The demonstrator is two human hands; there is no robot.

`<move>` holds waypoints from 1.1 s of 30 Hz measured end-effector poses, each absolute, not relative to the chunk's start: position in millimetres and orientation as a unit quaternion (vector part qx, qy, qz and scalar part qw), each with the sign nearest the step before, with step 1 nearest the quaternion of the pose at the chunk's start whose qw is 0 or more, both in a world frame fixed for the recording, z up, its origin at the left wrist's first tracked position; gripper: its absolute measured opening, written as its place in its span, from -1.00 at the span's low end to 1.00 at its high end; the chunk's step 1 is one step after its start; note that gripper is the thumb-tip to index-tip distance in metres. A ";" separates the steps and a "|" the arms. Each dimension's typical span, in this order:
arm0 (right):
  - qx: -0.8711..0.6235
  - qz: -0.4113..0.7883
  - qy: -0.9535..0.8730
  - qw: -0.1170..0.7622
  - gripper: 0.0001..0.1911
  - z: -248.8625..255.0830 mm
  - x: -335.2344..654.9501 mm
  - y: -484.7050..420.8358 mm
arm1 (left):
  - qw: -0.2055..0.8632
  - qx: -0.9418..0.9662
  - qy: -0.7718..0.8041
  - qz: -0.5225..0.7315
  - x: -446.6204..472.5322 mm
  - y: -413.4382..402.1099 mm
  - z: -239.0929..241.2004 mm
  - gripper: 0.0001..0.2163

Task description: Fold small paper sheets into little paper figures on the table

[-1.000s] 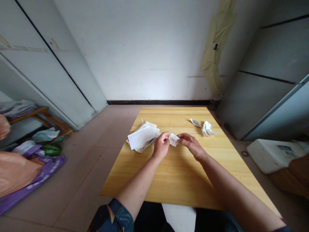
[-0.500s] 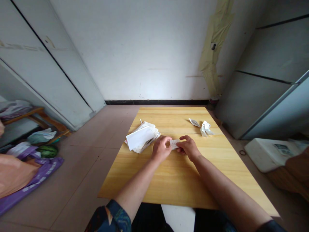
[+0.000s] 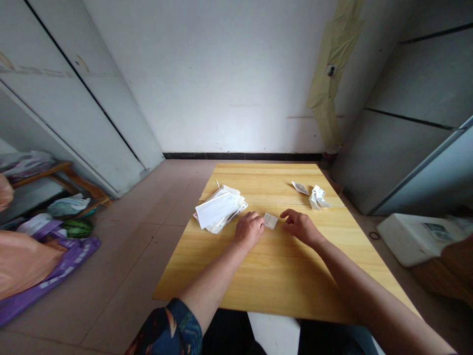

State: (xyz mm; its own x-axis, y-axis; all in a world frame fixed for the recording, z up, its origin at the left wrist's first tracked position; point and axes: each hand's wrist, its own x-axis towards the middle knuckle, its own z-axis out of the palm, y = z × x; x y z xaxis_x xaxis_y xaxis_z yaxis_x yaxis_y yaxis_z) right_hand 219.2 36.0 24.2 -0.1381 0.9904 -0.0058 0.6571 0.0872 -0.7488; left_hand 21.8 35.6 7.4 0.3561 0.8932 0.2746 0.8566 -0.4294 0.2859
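Note:
A small white paper slip (image 3: 271, 221) with faint printing is near the middle of the wooden table (image 3: 229, 276). At its left edge, my left hand (image 3: 250, 230) has its fingers closed on the paper, the fingertips partly hidden. My right hand (image 3: 301, 228) is to the right of the slip, a short gap away, its fingers loosely bent and apart with nothing in them. Left of my left hand is a messy stack of white papers (image 3: 218, 209). Farther back on the right lie a folded paper piece (image 3: 299, 187) and a crumpled bunch of paper (image 3: 318, 197).
A white wall (image 3: 236, 88) rises beyond the table. Grey cabinets (image 3: 402, 148) stand to the right, near a white foam box (image 3: 410, 236) on the floor side. At left are a wooden rack (image 3: 79, 185), a watermelon (image 3: 77, 228) and a purple bag (image 3: 70, 266).
My right hand has let go of the paper slip and moved right, away from it. The slip now shows flatter beside my left hand, whose fingers have closed in. The view has shifted slightly.

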 end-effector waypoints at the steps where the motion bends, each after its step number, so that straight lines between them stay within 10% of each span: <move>1: -0.578 0.253 -0.729 0.266 -0.71 21.3 224.9 38.0 | 0.047 0.823 0.529 0.203 21.5 35.7 6.8 -0.87; 18: -0.405 -0.022 -0.891 0.206 -0.81 0.5 208.3 49.1 | 0.025 0.815 0.544 0.198 23.1 34.6 9.7 -0.91; 33: -0.456 0.070 -0.844 0.272 -0.83 -8.3 212.0 54.8 | 0.077 0.788 0.578 0.198 23.3 43.8 10.3 -0.84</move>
